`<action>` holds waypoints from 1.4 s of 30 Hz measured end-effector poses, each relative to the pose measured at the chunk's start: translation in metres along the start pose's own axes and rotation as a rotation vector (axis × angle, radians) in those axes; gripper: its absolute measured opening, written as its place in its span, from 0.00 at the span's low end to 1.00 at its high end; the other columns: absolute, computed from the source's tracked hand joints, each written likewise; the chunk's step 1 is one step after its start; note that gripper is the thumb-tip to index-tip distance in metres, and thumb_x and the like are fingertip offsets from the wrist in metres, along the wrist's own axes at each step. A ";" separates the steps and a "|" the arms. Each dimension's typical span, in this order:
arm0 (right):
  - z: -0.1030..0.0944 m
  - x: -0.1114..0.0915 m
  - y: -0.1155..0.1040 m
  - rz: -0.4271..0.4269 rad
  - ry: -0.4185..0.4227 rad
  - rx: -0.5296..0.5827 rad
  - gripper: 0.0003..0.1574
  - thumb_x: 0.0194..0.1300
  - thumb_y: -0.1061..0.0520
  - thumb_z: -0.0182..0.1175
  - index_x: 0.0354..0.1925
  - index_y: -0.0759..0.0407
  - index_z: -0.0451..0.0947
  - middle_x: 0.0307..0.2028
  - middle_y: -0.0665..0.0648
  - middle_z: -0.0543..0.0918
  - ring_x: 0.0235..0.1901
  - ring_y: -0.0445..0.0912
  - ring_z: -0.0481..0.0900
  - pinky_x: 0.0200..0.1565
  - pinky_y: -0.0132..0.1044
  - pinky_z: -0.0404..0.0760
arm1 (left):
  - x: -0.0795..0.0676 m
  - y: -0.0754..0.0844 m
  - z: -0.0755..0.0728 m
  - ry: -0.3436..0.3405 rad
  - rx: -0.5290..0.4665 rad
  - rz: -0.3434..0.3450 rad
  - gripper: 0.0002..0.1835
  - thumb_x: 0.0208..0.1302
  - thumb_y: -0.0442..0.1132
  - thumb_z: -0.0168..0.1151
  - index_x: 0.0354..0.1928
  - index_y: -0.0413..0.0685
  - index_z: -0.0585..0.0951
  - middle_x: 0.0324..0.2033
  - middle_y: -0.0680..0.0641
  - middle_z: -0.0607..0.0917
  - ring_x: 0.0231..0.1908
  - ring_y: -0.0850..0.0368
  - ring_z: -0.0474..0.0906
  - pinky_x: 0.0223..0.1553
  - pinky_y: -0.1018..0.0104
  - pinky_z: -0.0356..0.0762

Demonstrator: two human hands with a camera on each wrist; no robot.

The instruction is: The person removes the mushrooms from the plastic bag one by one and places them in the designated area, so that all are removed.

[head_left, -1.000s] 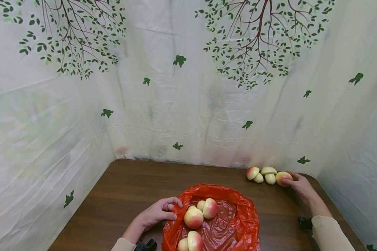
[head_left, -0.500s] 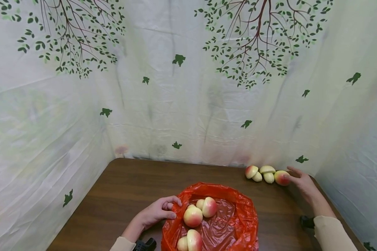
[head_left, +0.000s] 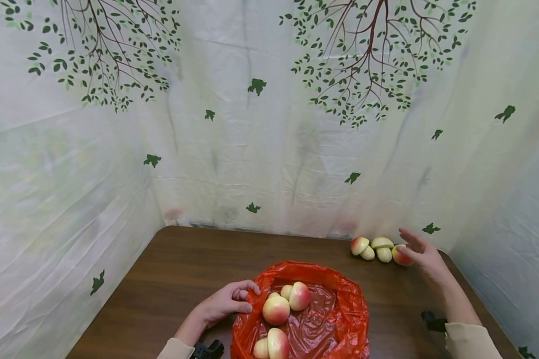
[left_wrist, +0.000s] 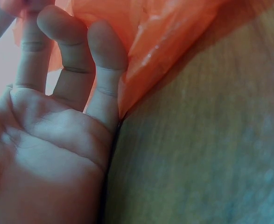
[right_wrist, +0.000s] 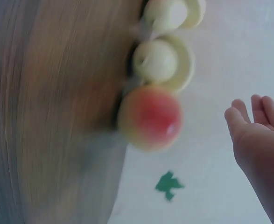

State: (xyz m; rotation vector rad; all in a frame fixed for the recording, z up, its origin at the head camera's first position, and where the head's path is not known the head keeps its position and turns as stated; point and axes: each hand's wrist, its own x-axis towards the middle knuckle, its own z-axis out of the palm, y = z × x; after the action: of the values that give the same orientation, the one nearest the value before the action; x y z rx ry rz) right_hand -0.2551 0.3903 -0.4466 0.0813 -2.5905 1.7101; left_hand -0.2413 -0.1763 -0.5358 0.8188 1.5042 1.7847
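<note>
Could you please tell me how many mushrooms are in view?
6: three mushrooms in the red bag, three more mushrooms in a row on the table, far right. More may be hidden inside.

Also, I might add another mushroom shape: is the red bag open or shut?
Open: the red bag gapes wide upward, showing mushroom shapes inside.

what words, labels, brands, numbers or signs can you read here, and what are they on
None: no readable text shows on the red bag, mushroom-shaped pieces, table or leaf-patterned backdrop.
Any marks on the black wrist devices are too small to read.
</note>
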 end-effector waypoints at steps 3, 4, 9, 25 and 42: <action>0.010 -0.007 -0.009 -0.045 -0.012 0.008 0.48 0.79 0.49 0.60 0.83 0.63 0.50 0.82 0.67 0.57 0.82 0.70 0.48 0.82 0.44 0.61 | 0.000 0.000 0.000 -0.003 -0.002 -0.001 0.12 0.78 0.33 0.59 0.58 0.47 0.74 0.43 0.54 0.92 0.39 0.65 0.90 0.44 0.67 0.90; 0.014 -0.009 -0.011 -0.065 -0.015 0.018 0.46 0.80 0.51 0.60 0.83 0.62 0.51 0.81 0.62 0.61 0.82 0.67 0.51 0.78 0.35 0.67 | 0.000 -0.001 0.000 -0.005 -0.002 0.000 0.12 0.78 0.33 0.59 0.58 0.47 0.74 0.43 0.54 0.92 0.40 0.65 0.91 0.44 0.66 0.90; 0.033 -0.021 -0.021 -0.190 -0.049 0.092 0.42 0.79 0.59 0.60 0.82 0.62 0.56 0.68 0.32 0.70 0.74 0.31 0.65 0.60 0.13 0.70 | -0.001 0.000 0.001 -0.003 0.003 0.002 0.12 0.78 0.32 0.59 0.58 0.47 0.74 0.42 0.55 0.92 0.39 0.65 0.90 0.44 0.67 0.90; 0.094 -0.035 -0.058 -0.332 -0.205 0.155 0.40 0.77 0.65 0.59 0.80 0.63 0.58 0.71 0.34 0.71 0.69 0.23 0.70 0.64 0.19 0.73 | 0.000 0.001 0.000 -0.007 -0.007 0.014 0.12 0.78 0.31 0.59 0.58 0.48 0.75 0.43 0.54 0.92 0.41 0.64 0.91 0.44 0.66 0.90; 0.145 -0.040 -0.064 -0.235 -0.358 0.199 0.42 0.76 0.58 0.63 0.81 0.56 0.60 0.80 0.62 0.64 0.72 0.26 0.68 0.69 0.27 0.73 | 0.002 0.001 0.001 -0.012 -0.004 0.013 0.12 0.77 0.31 0.60 0.58 0.48 0.75 0.43 0.55 0.92 0.40 0.65 0.90 0.44 0.67 0.90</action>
State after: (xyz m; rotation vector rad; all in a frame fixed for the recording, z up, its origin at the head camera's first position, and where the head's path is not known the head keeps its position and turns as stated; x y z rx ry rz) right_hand -0.2118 0.2326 -0.4477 0.7295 -2.4883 2.0074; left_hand -0.2420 -0.1740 -0.5348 0.8372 1.4901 1.7885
